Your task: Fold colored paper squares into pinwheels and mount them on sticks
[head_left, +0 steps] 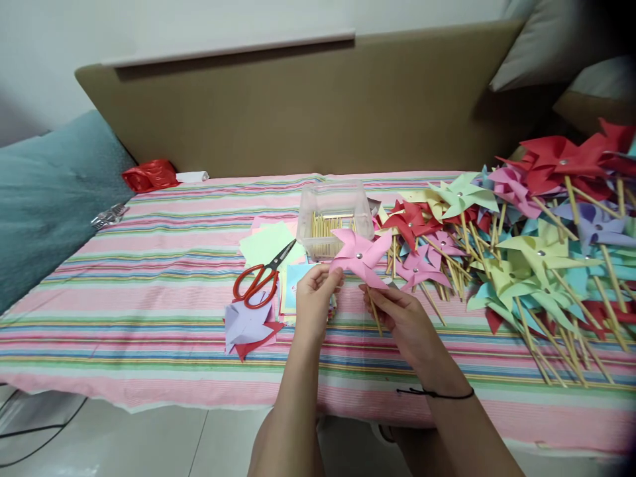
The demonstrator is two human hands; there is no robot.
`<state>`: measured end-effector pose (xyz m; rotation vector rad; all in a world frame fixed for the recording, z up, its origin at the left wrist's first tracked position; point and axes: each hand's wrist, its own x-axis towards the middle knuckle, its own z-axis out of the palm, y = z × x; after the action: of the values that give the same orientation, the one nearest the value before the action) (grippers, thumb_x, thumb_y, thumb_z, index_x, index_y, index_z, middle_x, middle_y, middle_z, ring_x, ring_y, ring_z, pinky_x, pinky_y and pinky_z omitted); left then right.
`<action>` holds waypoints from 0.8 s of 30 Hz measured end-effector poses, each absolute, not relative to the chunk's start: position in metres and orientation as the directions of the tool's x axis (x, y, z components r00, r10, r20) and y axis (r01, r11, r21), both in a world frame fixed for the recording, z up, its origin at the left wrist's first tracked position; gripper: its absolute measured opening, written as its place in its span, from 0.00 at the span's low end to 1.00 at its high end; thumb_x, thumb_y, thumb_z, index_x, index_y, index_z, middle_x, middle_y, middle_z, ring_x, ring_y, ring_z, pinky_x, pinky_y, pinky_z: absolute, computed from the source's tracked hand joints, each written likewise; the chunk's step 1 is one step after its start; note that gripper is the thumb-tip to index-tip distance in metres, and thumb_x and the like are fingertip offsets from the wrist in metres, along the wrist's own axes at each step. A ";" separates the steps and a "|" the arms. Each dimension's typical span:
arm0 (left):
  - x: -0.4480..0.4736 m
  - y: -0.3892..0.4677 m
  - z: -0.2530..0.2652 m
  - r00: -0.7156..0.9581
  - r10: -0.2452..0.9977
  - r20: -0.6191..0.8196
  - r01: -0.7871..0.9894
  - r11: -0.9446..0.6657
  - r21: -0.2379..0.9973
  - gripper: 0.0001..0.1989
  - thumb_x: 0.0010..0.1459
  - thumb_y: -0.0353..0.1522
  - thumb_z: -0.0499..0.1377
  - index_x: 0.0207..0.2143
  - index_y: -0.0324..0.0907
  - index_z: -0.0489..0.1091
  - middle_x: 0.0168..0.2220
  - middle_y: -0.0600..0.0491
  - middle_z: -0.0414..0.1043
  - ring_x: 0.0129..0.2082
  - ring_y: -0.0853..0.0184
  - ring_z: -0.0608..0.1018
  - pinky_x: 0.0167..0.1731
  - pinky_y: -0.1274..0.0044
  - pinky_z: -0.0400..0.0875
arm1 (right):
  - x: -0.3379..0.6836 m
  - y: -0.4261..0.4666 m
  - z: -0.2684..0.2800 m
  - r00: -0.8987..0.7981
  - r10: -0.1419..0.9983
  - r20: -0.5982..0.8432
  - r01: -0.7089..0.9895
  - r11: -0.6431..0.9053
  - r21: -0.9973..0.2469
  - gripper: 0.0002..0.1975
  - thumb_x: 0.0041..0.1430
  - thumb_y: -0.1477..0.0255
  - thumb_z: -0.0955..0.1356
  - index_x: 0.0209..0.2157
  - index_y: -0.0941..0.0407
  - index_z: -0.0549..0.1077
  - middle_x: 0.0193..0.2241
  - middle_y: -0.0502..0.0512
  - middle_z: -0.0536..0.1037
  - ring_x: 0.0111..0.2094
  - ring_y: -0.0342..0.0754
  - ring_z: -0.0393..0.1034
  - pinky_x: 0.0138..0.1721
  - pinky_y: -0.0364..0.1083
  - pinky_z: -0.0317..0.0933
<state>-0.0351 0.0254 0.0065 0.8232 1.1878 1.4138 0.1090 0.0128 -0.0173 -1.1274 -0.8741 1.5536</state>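
Observation:
A pink paper pinwheel [362, 256] with a silver pin at its centre is held up between my two hands. The fingers of my left hand [318, 291] pinch its lower left blade. My right hand [395, 311] is closed around the pinwheel's wooden stick [375, 317], just below the blades. Behind the pinwheel stands a clear plastic box [335, 199] holding many short wooden sticks [322, 225]. To the left of my left hand, red-handled scissors [261, 278] lie on stacked paper squares [271, 244], their blades pointing up and right.
A large heap of finished pinwheels [541, 255] in several colours covers the right side. Cut purple paper [248, 324] lies at the left front. A striped cloth [149, 291] covers the surface. A red plastic bag [150, 175] sits at the back left by a teal cushion [54, 199].

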 end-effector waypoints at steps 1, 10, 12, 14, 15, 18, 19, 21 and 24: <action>-0.034 0.025 0.007 -0.180 0.977 -0.115 -0.267 0.064 0.962 0.09 0.48 0.37 0.65 0.25 0.40 0.72 0.24 0.55 0.70 0.27 0.71 0.71 0.31 0.79 0.65 | 0.109 0.013 -0.017 -0.074 0.968 -0.239 -0.291 -0.250 -0.923 0.13 0.46 0.62 0.74 0.32 0.55 0.81 0.23 0.51 0.72 0.24 0.42 0.59 0.24 0.43 0.51; -0.028 0.022 0.012 -0.083 0.991 -0.109 -0.274 0.083 0.958 0.11 0.48 0.37 0.65 0.33 0.40 0.74 0.31 0.52 0.74 0.32 0.68 0.74 0.34 0.77 0.67 | 0.112 0.013 -0.016 -0.066 0.977 -0.204 -0.245 -0.214 -0.945 0.12 0.46 0.62 0.74 0.30 0.55 0.80 0.23 0.51 0.73 0.24 0.41 0.59 0.24 0.43 0.52; -0.033 0.023 0.012 -0.105 0.989 -0.100 -0.329 0.061 0.942 0.14 0.51 0.39 0.63 0.39 0.41 0.74 0.38 0.51 0.75 0.38 0.67 0.74 0.37 0.77 0.68 | 0.117 0.014 -0.015 -0.090 0.978 -0.186 -0.169 -0.199 -0.965 0.12 0.46 0.62 0.74 0.29 0.56 0.80 0.22 0.51 0.72 0.23 0.41 0.59 0.23 0.42 0.51; -0.038 0.025 0.012 -0.132 0.986 -0.099 -0.387 0.040 0.921 0.15 0.52 0.41 0.62 0.39 0.42 0.74 0.40 0.51 0.74 0.40 0.67 0.74 0.38 0.77 0.69 | 0.121 0.015 -0.014 -0.116 0.977 -0.180 -0.087 -0.191 -0.978 0.12 0.45 0.61 0.74 0.27 0.56 0.79 0.20 0.50 0.70 0.22 0.41 0.57 0.22 0.42 0.50; -0.040 0.025 0.011 -0.150 0.984 -0.098 -0.399 0.030 0.916 0.14 0.52 0.41 0.62 0.38 0.41 0.75 0.40 0.52 0.74 0.39 0.68 0.74 0.38 0.78 0.69 | 0.122 0.016 -0.013 -0.129 0.976 -0.178 -0.048 -0.186 -0.981 0.12 0.45 0.61 0.73 0.26 0.57 0.79 0.19 0.49 0.70 0.21 0.41 0.57 0.22 0.42 0.50; -0.044 0.027 0.009 -0.211 0.973 -0.090 -0.378 0.004 0.926 0.11 0.48 0.37 0.66 0.32 0.41 0.74 0.31 0.54 0.74 0.32 0.72 0.74 0.34 0.81 0.67 | 0.126 0.018 -0.011 -0.160 0.975 -0.157 0.049 -0.151 -0.987 0.13 0.44 0.60 0.73 0.27 0.57 0.80 0.18 0.50 0.70 0.22 0.42 0.59 0.23 0.43 0.54; -0.044 0.027 0.008 -0.226 0.970 -0.087 -0.369 -0.003 0.929 0.10 0.46 0.36 0.67 0.31 0.40 0.74 0.28 0.55 0.73 0.29 0.73 0.73 0.32 0.81 0.66 | 0.127 0.018 -0.012 -0.166 0.975 -0.150 0.075 -0.139 -0.987 0.14 0.44 0.61 0.72 0.28 0.56 0.80 0.19 0.50 0.71 0.22 0.43 0.60 0.24 0.43 0.55; -0.044 0.027 0.009 -0.245 0.966 -0.080 -0.364 -0.015 0.931 0.10 0.44 0.34 0.68 0.28 0.40 0.72 0.25 0.57 0.71 0.26 0.74 0.72 0.30 0.82 0.65 | 0.129 0.019 -0.013 -0.172 0.975 -0.141 0.106 -0.124 -0.987 0.13 0.45 0.61 0.72 0.30 0.56 0.81 0.20 0.51 0.73 0.23 0.44 0.62 0.25 0.44 0.57; -0.044 0.027 0.010 -0.264 0.962 -0.076 -0.351 -0.022 0.936 0.10 0.44 0.34 0.68 0.25 0.39 0.72 0.22 0.57 0.70 0.24 0.74 0.70 0.29 0.81 0.64 | 0.130 0.019 -0.015 -0.178 0.975 -0.132 0.112 -0.114 -0.987 0.13 0.46 0.62 0.71 0.30 0.56 0.81 0.22 0.52 0.75 0.24 0.45 0.64 0.26 0.44 0.59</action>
<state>-0.0439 0.0271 0.0098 0.7742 1.1387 1.5343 0.1301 0.0188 -0.0146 -1.2838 -1.3627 1.3918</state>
